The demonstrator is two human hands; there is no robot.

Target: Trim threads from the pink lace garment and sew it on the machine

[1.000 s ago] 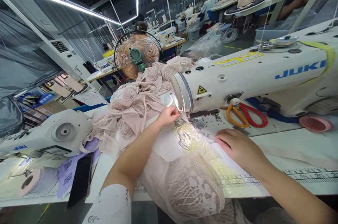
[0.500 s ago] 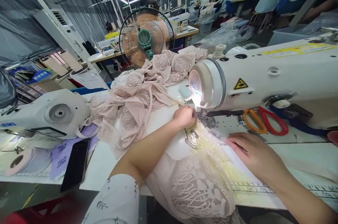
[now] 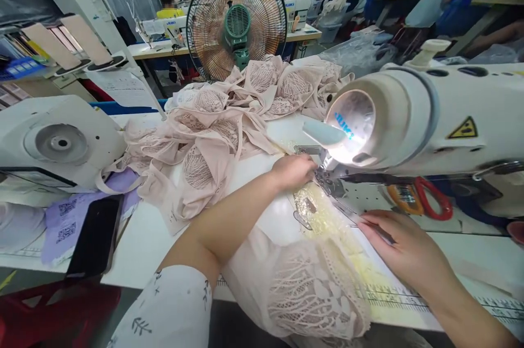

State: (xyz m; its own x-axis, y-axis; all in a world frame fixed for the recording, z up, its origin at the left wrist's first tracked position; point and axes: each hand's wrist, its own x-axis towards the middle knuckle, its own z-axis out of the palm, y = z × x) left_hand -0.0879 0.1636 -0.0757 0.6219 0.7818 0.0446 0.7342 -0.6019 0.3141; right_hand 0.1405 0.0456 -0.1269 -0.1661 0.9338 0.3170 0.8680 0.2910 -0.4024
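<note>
My left hand (image 3: 295, 171) is closed beside the needle area of a white sewing machine (image 3: 385, 118). Its fingertips point down at the machine bed, and whatever they pinch is hidden. In my right hand (image 3: 403, 241) is a pair of slim metal tweezers (image 3: 347, 210), their tips reaching toward the needle plate. Below both hands, a pale pink lace bra (image 3: 315, 293) droops over the table's front edge. Shiny yellowish tape (image 3: 315, 208) covers the bed between the hands.
More pink lace bras (image 3: 213, 146) are heaped behind my left arm. Scissors with a red handle (image 3: 434, 199) lie under the machine arm. A black phone (image 3: 95, 236) rests at the left, near another machine (image 3: 61, 140). A large fan (image 3: 237, 20) stands beyond, with people farther back.
The view has tilted down and moved closer, so the machine head looks larger. Both hands keep nearly the same places at the machine, and the tweezers stay in my right hand.
</note>
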